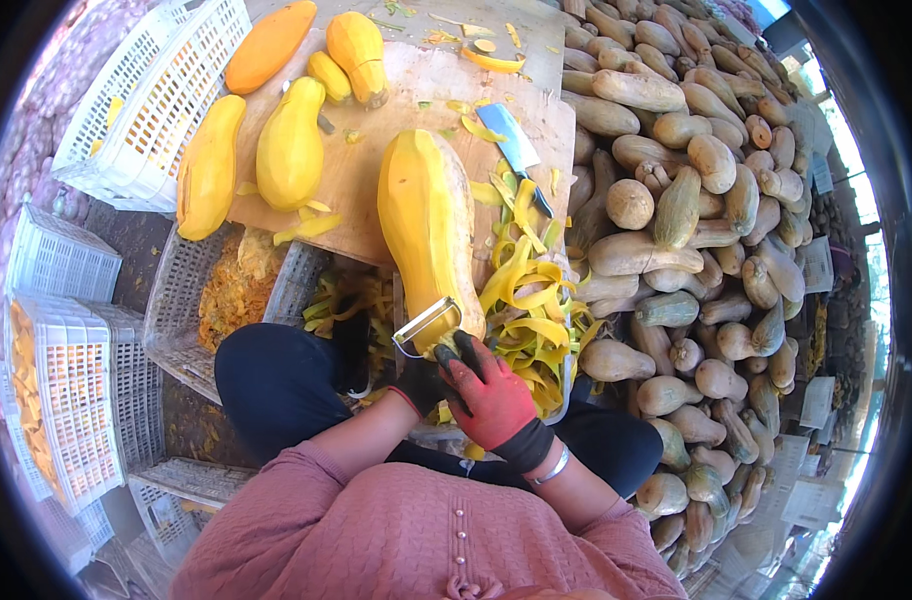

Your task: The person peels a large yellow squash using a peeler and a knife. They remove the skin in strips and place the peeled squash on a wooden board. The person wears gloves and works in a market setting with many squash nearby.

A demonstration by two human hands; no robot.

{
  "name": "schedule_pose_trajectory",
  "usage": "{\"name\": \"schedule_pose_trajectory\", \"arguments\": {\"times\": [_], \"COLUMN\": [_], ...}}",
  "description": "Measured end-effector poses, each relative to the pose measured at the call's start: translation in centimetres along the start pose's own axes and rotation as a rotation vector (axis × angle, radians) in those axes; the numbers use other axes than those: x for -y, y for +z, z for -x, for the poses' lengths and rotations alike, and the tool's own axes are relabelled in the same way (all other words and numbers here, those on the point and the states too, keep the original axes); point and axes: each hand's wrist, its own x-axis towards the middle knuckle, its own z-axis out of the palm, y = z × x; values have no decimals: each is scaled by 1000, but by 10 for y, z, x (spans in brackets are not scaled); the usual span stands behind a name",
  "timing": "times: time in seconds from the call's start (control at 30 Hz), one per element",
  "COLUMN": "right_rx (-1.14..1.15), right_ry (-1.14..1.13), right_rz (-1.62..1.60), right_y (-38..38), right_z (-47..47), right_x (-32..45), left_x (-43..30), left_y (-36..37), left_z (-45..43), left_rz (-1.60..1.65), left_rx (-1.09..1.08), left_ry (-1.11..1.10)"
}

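Note:
A large, mostly peeled yellow squash [422, 217] lies lengthwise over the near edge of a wooden board [351, 169], its right side still pale with rind. A metal-framed peeler [428, 324] rests across its near end. My right hand [493, 390], in a red and black glove, is closed around the peeler's handle, mostly hidden by the fingers. My left hand [423, 386], in a dark glove, is at the squash's near end, partly covered by my right hand; its fingers are hidden. A cleaver [510, 139] with a black handle lies right of the squash, beside curled peels [527, 292].
Several peeled squashes [291, 146] lie on the board's left side. White plastic crates [152, 105] stand at the left, with an open crate of orange pulp [238, 289] by my knee. A large heap of unpeeled squashes [681, 262] fills the right.

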Motion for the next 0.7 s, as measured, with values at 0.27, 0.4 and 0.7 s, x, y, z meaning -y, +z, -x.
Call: {"name": "schedule_pose_trajectory", "arguments": {"times": [0.27, 0.4, 0.7], "right_rx": [-84, -228, -92], "right_ry": [43, 24, 81], "right_rz": [-252, -216, 60], "right_y": [-4, -2, -16], "right_z": [-17, -65, -284], "right_x": [-12, -40, -59], "left_x": [-48, -67, -70], "left_y": [62, 92, 93], "left_z": [4, 2, 2], "left_rz": [707, 429, 492], "left_rx": [79, -245, -304], "left_ry": [29, 66, -13]}}
